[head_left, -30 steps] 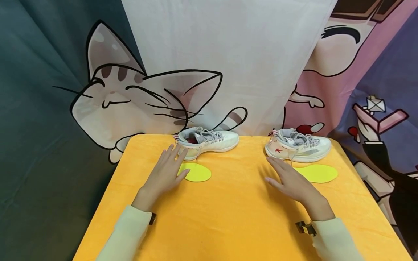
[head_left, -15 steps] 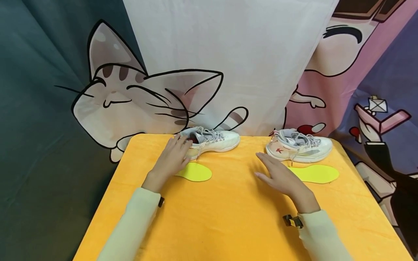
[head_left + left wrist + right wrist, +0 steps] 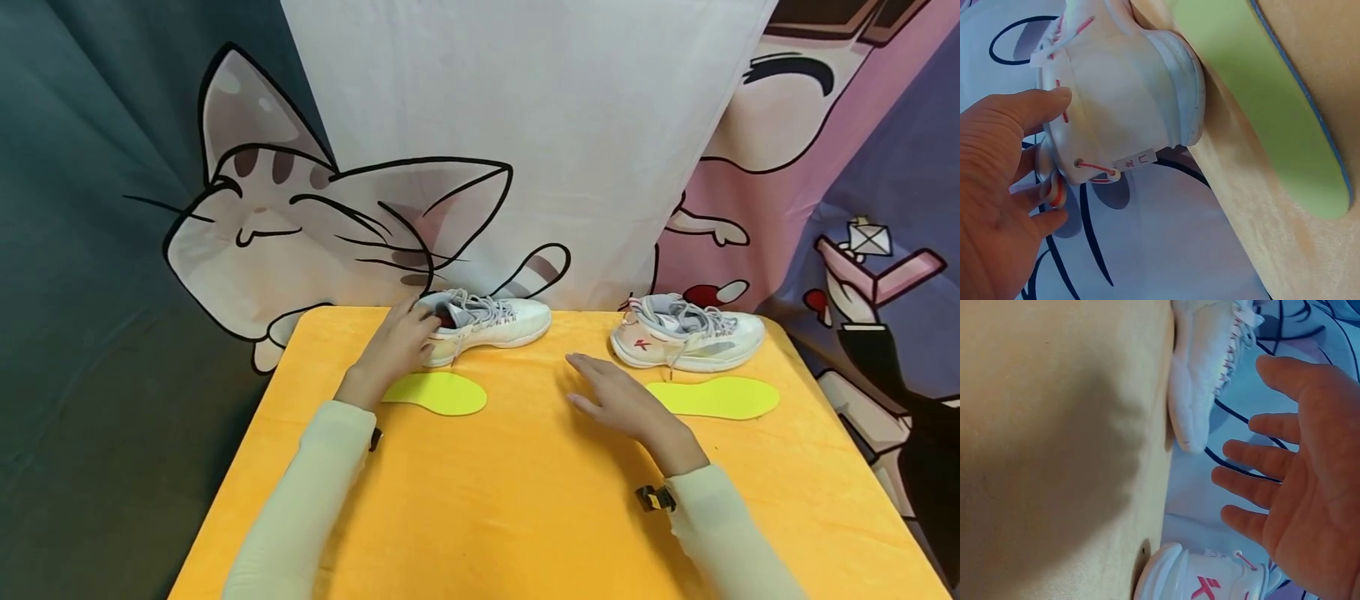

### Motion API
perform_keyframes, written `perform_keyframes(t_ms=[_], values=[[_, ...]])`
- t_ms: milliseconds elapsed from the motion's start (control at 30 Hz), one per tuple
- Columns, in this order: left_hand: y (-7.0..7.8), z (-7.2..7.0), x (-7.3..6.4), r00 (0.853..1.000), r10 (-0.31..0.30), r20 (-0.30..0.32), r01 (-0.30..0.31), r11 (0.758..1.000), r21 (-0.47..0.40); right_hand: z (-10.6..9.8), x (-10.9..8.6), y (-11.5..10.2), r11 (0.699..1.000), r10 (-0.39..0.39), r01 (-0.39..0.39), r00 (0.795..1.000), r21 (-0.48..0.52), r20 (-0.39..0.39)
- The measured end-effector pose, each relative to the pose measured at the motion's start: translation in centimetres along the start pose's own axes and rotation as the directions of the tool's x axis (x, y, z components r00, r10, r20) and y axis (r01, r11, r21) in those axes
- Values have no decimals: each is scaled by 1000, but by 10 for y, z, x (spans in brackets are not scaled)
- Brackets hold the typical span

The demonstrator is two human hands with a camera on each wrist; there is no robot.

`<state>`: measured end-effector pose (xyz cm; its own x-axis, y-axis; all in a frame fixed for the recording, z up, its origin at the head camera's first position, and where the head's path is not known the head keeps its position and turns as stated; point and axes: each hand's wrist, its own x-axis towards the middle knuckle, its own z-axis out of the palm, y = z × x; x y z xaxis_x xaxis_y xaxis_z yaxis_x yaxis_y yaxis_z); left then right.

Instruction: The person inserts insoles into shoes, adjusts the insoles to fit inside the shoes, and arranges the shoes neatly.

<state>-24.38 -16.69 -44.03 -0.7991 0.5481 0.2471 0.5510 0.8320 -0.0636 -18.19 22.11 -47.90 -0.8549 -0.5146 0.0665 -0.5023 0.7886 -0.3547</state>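
Left-side sneaker [image 3: 498, 327]: white upper, grey lining and laces, reddish inside, small red marks and cord at the heel end. Upright, sole on the bench [image 3: 480, 508] near its far edge, toe pointing right, opening up. Heel collar held between thumb and fingers of the left grip [image 3: 397, 340].

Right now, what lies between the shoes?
In the head view, bare tabletop separates the left shoe from the right shoe; the right hand hovers nearer the camera.
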Motion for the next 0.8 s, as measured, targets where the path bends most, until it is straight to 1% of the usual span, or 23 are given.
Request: perform_keyframes(t_ms=[133, 300, 400, 533, 700, 800], values=[[-3, 4, 4, 1000, 3, 13, -3, 1000, 0, 3, 5, 1, 999, -37, 37, 999, -26, -11], [-4, 12, 8, 1000, -14, 17, 14, 1000, -4, 4, 14, 0, 998, -56, 55, 998, -43, -25], [-4, 15, 7, 999, -33, 36, 34, 999, -19, 3, 20, -3, 998, -58, 57, 998, -23, -18], [-3, 18, 8, 997, -52, 59, 55, 996, -65, 1, 25, -5, 999, -42, 42, 999, 27, -1], [-5, 18, 8, 997, -68, 37, 71, 993, -96, 1, 30, -4, 997, -37, 36, 999, 63, 8], [-5, 18, 5, 998, -67, 14, 68, 990, -122, 2, 31, -5, 996, -43, 41, 999, 84, 17]])
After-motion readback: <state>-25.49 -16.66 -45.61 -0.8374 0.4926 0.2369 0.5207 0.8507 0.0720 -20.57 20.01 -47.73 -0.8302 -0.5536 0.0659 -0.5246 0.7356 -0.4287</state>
